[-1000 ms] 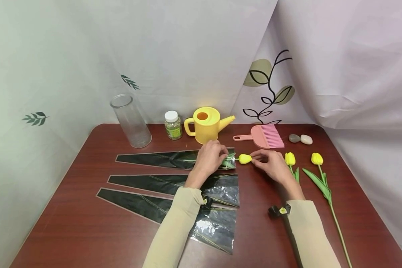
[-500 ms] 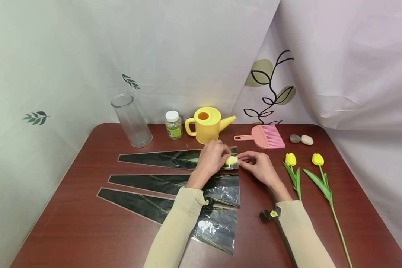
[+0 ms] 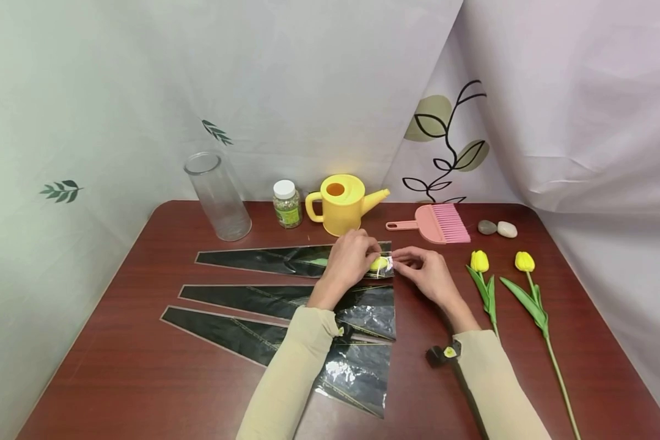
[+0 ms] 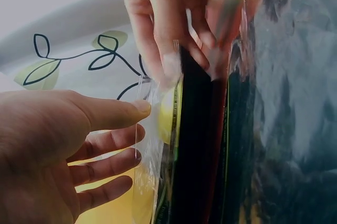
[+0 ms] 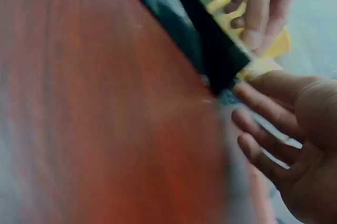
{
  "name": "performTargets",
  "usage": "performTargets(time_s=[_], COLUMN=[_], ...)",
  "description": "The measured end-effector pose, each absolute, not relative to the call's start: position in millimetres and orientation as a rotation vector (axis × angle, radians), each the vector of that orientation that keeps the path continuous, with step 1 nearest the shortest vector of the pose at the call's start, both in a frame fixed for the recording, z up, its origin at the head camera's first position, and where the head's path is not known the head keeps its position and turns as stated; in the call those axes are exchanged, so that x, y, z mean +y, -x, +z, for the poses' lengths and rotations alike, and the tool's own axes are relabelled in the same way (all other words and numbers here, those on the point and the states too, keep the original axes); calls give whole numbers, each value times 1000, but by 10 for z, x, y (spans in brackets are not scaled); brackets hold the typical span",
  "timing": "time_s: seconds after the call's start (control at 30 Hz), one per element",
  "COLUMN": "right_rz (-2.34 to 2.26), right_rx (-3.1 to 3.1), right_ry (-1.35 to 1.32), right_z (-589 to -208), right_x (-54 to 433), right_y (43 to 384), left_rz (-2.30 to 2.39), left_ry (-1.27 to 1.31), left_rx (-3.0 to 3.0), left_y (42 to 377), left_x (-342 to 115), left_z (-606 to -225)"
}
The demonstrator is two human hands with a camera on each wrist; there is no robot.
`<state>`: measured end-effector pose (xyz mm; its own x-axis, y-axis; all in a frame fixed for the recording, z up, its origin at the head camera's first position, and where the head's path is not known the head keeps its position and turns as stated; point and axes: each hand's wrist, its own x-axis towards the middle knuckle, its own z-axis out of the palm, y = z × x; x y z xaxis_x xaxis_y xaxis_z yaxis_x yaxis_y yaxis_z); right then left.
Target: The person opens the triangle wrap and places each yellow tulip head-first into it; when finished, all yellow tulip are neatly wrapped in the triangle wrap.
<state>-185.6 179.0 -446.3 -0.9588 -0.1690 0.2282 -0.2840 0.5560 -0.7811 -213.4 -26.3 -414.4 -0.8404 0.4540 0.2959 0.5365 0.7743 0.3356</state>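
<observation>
From where I stand, a yellow tulip (image 3: 379,264) lies inside a long black-and-clear sleeve (image 3: 253,261), its bud near the wide mouth, between the two hands. The left hand (image 3: 346,261) reaches across the sleeve, pinching its clear film just beside the bud. The right hand (image 3: 428,274) faces it, thumb and forefinger drawn narrow on the edge of the mouth; whether they also grip the bud, I can't tell. Nearer the person than the left hand, a second sleeve (image 3: 370,305) and a third sleeve (image 3: 357,366) lie flat, partly beneath that arm.

Beyond the left hand stands a yellow watering can (image 3: 343,208); farther to its left are a white-capped jar (image 3: 287,208) and a clear cylinder (image 3: 220,198). Beyond the right hand rest a pink brush and dustpan (image 3: 431,224), then a grey stone (image 3: 486,227) and a white stone (image 3: 507,230). Two loose tulips (image 3: 486,299) lie to the right hand's right on the reddish desk (image 3: 115,366).
</observation>
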Motion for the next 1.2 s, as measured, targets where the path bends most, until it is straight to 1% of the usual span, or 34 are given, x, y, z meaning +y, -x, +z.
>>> performTargets(time_s=[0.17,0.27,0.37,0.53,0.73,0.87,0.97,1.2], right_rz=[1214,1063,890,729,694,718,721,715], right_rx=[-2604,-2575,-2598,-2779,-3033,-3080,-3083,-3107], right_ry=[-328,-226,-90,108,334,399,430,491], right_z=[-4125,-3935,-3852,-3934,-4097,-4115,-4111,-4119], right_x=[2067,2301,2500,2686,2742,2798,2853,2914], right_y=[1640,1444,1227,900,642,568,532,473], left_rz=[-607,-613,-631,-665,-619,-516,-455,-430], left_ry=[787,778,748,717,877,1043,1113,1091], left_rx=[-2765,-2781,-2803,-2792,-2873,-2892,-2877,-2857], left_y=[2146,2152,2157,2095,1822,1619,1512,1415], left_x=[-260,-280,-319,-419,-512,-542,-552,-545], left_z=[-4133,-4125,-4096,-3962,-3854,-3989,-4128,-4286])
